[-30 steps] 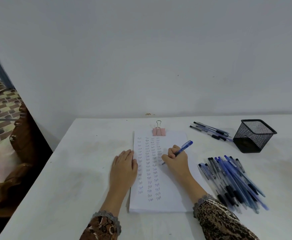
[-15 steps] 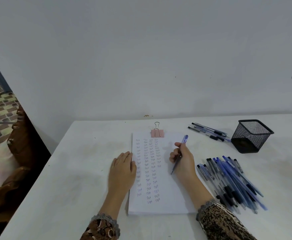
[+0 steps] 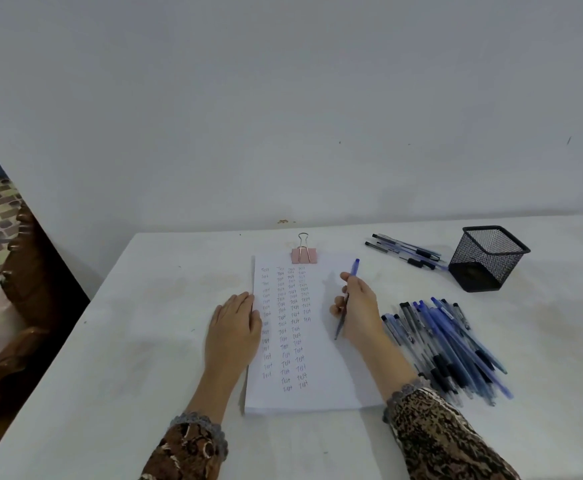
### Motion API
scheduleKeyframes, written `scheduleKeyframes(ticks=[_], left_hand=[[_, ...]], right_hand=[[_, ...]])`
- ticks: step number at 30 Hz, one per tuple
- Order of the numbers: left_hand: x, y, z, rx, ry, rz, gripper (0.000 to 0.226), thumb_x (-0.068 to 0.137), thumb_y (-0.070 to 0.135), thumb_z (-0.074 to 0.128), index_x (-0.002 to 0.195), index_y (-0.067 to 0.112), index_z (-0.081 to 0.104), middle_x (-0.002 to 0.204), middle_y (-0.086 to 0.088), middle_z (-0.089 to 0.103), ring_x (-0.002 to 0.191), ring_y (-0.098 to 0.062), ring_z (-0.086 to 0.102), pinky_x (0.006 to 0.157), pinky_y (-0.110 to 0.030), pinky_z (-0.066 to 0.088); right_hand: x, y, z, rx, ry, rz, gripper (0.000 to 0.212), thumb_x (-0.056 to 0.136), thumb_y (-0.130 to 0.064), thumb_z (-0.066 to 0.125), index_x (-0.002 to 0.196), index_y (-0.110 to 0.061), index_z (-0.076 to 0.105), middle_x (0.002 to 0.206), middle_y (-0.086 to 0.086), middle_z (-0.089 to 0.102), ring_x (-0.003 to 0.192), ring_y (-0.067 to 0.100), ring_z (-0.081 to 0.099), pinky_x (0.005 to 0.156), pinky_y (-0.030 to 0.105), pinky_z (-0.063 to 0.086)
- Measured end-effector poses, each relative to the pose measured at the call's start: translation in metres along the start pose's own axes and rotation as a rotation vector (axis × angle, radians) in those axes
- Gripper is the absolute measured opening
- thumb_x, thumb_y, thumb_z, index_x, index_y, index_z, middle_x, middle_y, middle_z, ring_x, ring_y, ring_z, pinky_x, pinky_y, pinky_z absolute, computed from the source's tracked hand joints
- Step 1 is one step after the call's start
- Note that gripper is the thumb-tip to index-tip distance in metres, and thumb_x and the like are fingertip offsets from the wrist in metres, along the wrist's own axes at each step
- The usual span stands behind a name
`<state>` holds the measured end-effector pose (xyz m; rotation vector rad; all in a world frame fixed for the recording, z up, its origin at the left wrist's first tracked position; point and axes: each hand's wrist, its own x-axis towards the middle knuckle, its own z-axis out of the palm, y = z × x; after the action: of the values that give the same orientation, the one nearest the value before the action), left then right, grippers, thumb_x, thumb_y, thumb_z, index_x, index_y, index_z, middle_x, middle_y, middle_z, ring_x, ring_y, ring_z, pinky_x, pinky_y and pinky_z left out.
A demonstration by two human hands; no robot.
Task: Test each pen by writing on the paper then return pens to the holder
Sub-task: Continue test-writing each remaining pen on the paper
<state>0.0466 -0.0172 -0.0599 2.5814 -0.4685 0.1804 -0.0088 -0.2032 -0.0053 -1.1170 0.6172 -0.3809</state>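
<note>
Left hand (image 3: pixel 234 323): flat and relaxed, fingers straight, pressing the left edge of the clipped paper stack (image 3: pixel 317 393) as it did a second ago. Just beyond its fingertips, a pink binder clip (image 3: pixel 304 254) pins the top of the stack. Between the hands run columns of short test marks.

Right hand (image 3: pixel 361 308): fingers curled round a blue pen (image 3: pixel 341 322). One second ago the tip was writing in the rightmost column. It is now lifted clear, and the pen has swung so that its tip points back toward the person. This suggests that the pen's test is finished and the pen is ready to be put away.

Right of this hand lies a large pile of pens (image 3: pixel 445 344). Beyond it are a smaller group of pens (image 3: pixel 407 251) and the black mesh holder (image 3: pixel 489 258), with no pens visible in it.
</note>
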Motion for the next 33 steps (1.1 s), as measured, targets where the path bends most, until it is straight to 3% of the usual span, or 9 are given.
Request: scheduleKeyframes(ticks=[3, 6, 8, 12, 16, 20, 25, 30, 33], left_hand=[[0.001, -0.001, 0.001, 0.0, 0.003, 0.002, 0.044, 0.098, 0.025, 0.033, 0.141, 0.013, 0.037, 0.148, 0.001, 0.037, 0.139, -0.013, 0.027, 0.117, -0.031, 0.012], [0.001, -0.001, 0.002, 0.007, 0.013, 0.011, 0.044, 0.098, 0.024, 0.034, 0.14, 0.012, 0.039, 0.146, 0.0, 0.039, 0.138, -0.014, 0.029, 0.117, -0.031, 0.014], [0.002, -0.002, 0.003, 0.006, 0.012, 0.013, 0.044, 0.098, 0.024, 0.035, 0.139, 0.011, 0.04, 0.146, -0.001, 0.04, 0.138, -0.015, 0.03, 0.118, -0.033, 0.017], [0.003, -0.003, 0.005, 0.007, 0.012, 0.016, 0.043, 0.097, 0.023, 0.037, 0.138, 0.01, 0.042, 0.144, -0.003, 0.042, 0.137, -0.017, 0.033, 0.116, -0.037, 0.021], [0.004, -0.004, 0.005, 0.021, 0.018, 0.018, 0.043, 0.097, 0.022, 0.037, 0.137, 0.009, 0.043, 0.143, -0.003, 0.043, 0.135, -0.017, 0.034, 0.116, -0.036, 0.021], [0.004, -0.005, 0.006, 0.016, 0.023, 0.013, 0.042, 0.096, 0.022, 0.039, 0.136, 0.009, 0.045, 0.141, -0.003, 0.045, 0.133, -0.017, 0.037, 0.115, -0.037, 0.023], [0.004, -0.004, 0.006, 0.008, 0.018, -0.001, 0.043, 0.096, 0.023, 0.038, 0.137, 0.01, 0.043, 0.143, -0.002, 0.043, 0.135, -0.016, 0.035, 0.116, -0.036, 0.021], [0.003, -0.003, 0.005, 0.011, 0.017, 0.005, 0.042, 0.096, 0.022, 0.04, 0.137, 0.01, 0.044, 0.143, -0.002, 0.044, 0.135, -0.016, 0.035, 0.116, -0.035, 0.021], [0.002, -0.003, 0.005, 0.009, 0.042, 0.008, 0.046, 0.095, 0.03, 0.035, 0.134, 0.009, 0.048, 0.14, -0.004, 0.048, 0.133, -0.018, 0.039, 0.115, -0.034, 0.022]], right_hand=[[-0.005, -0.034, -0.028, -0.349, -0.011, -0.125, 0.02, 0.095, -0.017, 0.051, 0.106, -0.004, 0.062, 0.079, 0.001, 0.052, 0.066, 0.011, 0.044, 0.061, 0.024, 0.038], [-0.005, -0.068, -0.067, -0.702, 0.151, -0.295, 0.023, 0.089, -0.017, 0.061, 0.107, -0.003, 0.065, 0.088, 0.006, 0.065, 0.075, 0.015, 0.055, 0.07, 0.026, 0.04], [-0.004, -0.081, -0.087, -0.971, 0.206, -0.278, 0.019, 0.087, -0.016, 0.063, 0.102, -0.004, 0.065, 0.097, 0.014, 0.067, 0.084, 0.021, 0.056, 0.076, 0.025, 0.038], [-0.007, -0.083, -0.104, -1.386, 0.131, -0.1, 0.014, 0.087, -0.015, 0.063, 0.081, -0.002, 0.063, 0.103, 0.021, 0.067, 0.099, 0.031, 0.06, 0.076, 0.029, 0.042], [-0.005, -0.073, -0.109, -1.5, 0.076, 0.004, 0.03, 0.082, -0.018, 0.066, 0.099, 0.006, 0.068, 0.105, 0.022, 0.068, 0.1, 0.03, 0.061, 0.079, 0.03, 0.047], [-0.007, -0.094, -0.103, -1.491, 0.106, -0.055, 0.037, 0.086, -0.026, 0.064, 0.108, 0.004, 0.062, 0.111, 0.018, 0.063, 0.107, 0.03, 0.056, 0.087, 0.034, 0.046], [0.029, -0.131, -0.076, -1.487, 0.076, -0.181, 0.026, 0.093, -0.022, 0.049, 0.095, 0.002, 0.06, 0.095, 0.018, 0.064, 0.085, 0.028, 0.057, 0.075, 0.031, 0.044], [0.097, -0.106, -0.063, -1.702, -0.187, -0.107, 0.037, 0.098, -0.011, 0.035, 0.131, 0.003, 0.045, 0.136, 0.019, 0.048, 0.123, 0.032, 0.047, 0.099, 0.034, 0.039], [0.118, -0.088, -0.074, -1.841, -0.207, -0.159, 0.039, 0.097, -0.006, 0.034, 0.135, 0.004, 0.038, 0.137, 0.02, 0.044, 0.123, 0.031, 0.047, 0.099, 0.036, 0.042]])
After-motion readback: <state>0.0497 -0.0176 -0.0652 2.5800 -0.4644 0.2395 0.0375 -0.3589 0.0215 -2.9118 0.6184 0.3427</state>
